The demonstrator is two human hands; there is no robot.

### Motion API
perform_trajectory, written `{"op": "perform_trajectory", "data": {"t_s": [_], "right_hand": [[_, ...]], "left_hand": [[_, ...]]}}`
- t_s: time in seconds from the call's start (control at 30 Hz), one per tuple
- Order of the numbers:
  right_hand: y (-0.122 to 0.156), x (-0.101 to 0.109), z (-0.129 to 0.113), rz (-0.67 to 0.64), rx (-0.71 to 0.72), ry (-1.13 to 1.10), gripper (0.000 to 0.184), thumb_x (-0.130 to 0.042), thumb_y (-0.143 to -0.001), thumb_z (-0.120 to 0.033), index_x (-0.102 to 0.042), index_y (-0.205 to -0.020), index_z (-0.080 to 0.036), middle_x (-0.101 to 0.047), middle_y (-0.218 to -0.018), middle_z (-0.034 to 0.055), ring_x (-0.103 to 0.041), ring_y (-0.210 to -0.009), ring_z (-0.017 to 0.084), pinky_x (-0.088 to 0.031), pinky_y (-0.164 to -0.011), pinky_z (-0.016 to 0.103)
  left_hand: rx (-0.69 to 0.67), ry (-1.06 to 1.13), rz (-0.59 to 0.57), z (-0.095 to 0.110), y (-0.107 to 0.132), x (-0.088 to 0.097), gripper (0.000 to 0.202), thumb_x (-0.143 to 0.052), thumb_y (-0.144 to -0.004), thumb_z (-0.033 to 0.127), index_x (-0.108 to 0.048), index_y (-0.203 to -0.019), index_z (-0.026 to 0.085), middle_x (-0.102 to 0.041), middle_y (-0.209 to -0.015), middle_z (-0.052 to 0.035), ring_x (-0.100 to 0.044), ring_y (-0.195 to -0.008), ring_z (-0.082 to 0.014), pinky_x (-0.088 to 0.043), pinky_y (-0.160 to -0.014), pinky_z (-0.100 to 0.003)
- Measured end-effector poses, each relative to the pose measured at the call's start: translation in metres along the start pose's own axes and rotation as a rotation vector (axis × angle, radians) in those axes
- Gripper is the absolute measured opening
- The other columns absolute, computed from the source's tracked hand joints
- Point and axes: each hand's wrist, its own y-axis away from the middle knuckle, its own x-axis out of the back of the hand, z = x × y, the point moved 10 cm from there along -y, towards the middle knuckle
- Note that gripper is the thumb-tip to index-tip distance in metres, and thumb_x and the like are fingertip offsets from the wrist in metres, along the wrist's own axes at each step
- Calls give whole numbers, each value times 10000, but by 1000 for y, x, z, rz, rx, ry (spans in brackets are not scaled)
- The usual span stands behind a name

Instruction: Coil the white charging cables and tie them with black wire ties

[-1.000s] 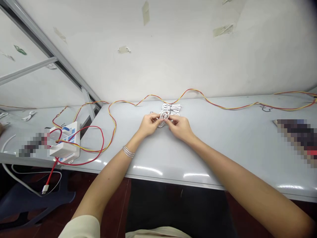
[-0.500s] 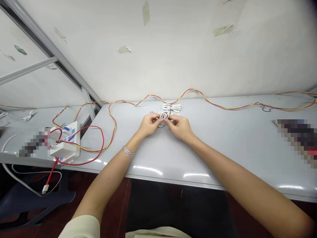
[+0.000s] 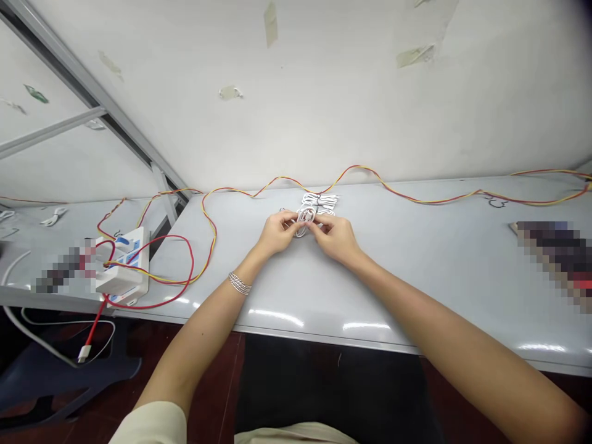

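A coiled white cable (image 3: 305, 216) is held between my two hands over the middle of the table. My left hand (image 3: 277, 232) pinches its left side between thumb and fingers. On the other side, my right hand (image 3: 339, 236) grips the coil with its thumb and fingertips closed. The two thumbs nearly meet at the coil's lower part. Just behind it lies a bundle of white cable (image 3: 324, 201) tied with a thin black tie. My fingers hide part of the held coil.
A red and yellow twisted wire (image 3: 411, 200) runs along the back of the grey table (image 3: 407, 246). At left is a white power strip (image 3: 142, 262) with plugs and a red cable (image 3: 192, 259). A black wire tie (image 3: 497, 202) and a blurred-out object (image 3: 555, 253) lie at right.
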Motion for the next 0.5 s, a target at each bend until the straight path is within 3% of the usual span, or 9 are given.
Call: {"op": "perform_trajectory", "data": {"t_s": [0.5], "right_hand": [[0, 0, 1, -2, -9, 10, 264, -568, -887, -351, -753, -894, -163, -683, -771, 35, -488, -616, 123, -363, -628, 262]], "left_hand": [[1, 13, 8, 0, 0, 0, 240, -696, -834, 345, -783, -951, 155, -719, -889, -85, -615, -781, -160, -471, -679, -268]]}}
